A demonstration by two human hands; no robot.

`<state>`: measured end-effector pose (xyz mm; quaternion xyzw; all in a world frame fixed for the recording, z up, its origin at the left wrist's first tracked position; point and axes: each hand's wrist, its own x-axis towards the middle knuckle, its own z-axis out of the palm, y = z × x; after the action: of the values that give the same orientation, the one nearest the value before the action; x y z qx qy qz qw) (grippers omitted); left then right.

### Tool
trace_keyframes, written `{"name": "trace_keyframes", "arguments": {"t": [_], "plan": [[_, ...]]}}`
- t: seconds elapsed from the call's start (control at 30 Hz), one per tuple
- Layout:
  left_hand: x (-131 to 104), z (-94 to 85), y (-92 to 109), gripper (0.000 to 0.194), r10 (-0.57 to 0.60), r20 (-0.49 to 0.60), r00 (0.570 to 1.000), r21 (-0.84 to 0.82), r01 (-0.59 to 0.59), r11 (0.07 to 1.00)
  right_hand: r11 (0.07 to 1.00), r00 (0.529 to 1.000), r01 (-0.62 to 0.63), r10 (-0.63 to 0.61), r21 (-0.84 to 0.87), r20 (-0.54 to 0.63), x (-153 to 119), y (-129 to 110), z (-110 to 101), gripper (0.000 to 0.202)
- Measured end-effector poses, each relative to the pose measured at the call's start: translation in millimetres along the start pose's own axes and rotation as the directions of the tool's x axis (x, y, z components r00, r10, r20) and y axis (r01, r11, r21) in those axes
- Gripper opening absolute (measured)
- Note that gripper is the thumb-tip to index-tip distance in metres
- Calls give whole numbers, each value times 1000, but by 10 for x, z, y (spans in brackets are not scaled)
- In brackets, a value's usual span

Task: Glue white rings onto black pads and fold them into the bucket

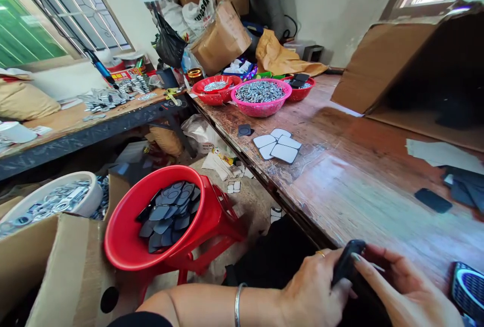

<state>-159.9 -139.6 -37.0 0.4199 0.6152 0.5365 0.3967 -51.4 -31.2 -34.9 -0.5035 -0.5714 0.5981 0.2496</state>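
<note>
Two work surfaces meet near the far corner: a wooden table on the right and a bench on the left. On the table's right side stands a carton, its open side dark within. A box sits at the lower left, with a white tub of metal bits just behind it. To the right of these, a red basin rests on a red stool and carries a heap of dark pads. At the table's far end, a pink basket full of small metal parts stands between two red baskets, left and right.

At the table's near edge, the left hand is closed around a small black part, held on edge. The right hand meets it from the other side, thumb against its face; whether those fingers grip it too, I cannot tell. A bracelet circles the left wrist.

White pieces lie overlapping mid-table, near one dark square. Another dark piece lies farther right.
</note>
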Motion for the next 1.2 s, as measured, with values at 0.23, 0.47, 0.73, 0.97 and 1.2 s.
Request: {"name": "trace_keyframes", "arguments": {"t": [0.23,0.47,0.73,0.97,1.2], "plan": [[5,-10,27,23,-206,122,971,-176,225,958,994,997,44,-50,101,58,-49,-60,-36,43],[-2,-28,58,40,-285,238,929,-320,352,880,918,937,328,-346,-224,-47,-138,-70,-62,25],[110,-24,83,40,-255,150,955,-475,296,829,405,506,776,-857,-484,94,-303,56,27,15],[190,-156,73,36,-235,140,962,-432,273,859,447,541,762,-838,-468,80,-392,65,68,18],[220,-158,117,56,-420,237,876,-545,478,689,349,463,849,-853,-396,241,-504,0,-19,20]]}}
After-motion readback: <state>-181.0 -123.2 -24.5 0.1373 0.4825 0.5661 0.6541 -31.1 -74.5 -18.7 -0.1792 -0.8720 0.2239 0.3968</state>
